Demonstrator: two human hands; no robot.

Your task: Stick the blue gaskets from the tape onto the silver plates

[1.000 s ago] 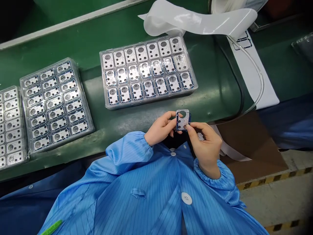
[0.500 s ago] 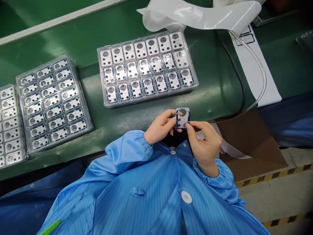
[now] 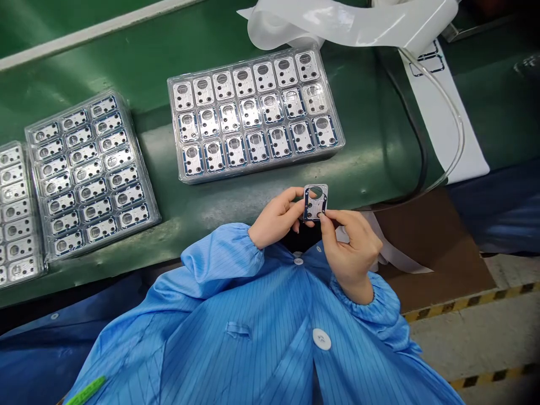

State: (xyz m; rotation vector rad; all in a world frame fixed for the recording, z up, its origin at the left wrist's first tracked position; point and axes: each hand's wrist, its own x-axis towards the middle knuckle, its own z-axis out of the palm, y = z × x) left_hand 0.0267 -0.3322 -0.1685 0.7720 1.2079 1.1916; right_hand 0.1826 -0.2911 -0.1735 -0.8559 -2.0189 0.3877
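Between my two hands is a small silvery metal plate point(image 3: 319, 205) with dark blue edging, one large round hole and smaller dark-ringed holes. It is held up in front of my chest, just off the bench edge. My left hand point(image 3: 278, 216) grips its left side, with some fingers behind it. At the lower right corner, my right hand point(image 3: 354, 244) pinches the plate between thumb and forefinger. Just beyond my hands lies a clear plastic tray point(image 3: 257, 164) with rows of similar plates in its pockets.
More stacked trays of plates stand at the left, one tray point(image 3: 158, 216) nearer and another point(image 3: 43, 269) at the frame's edge. White film point(image 3: 354, 25) curls over the green bench point(image 3: 363, 112). A cable point(image 3: 417, 140) runs down the right. A brown cardboard piece point(image 3: 447, 264) lies below.
Both hands keep the plate in nearly the same place. The right hand has shifted very slightly left, and the view has moved a little.
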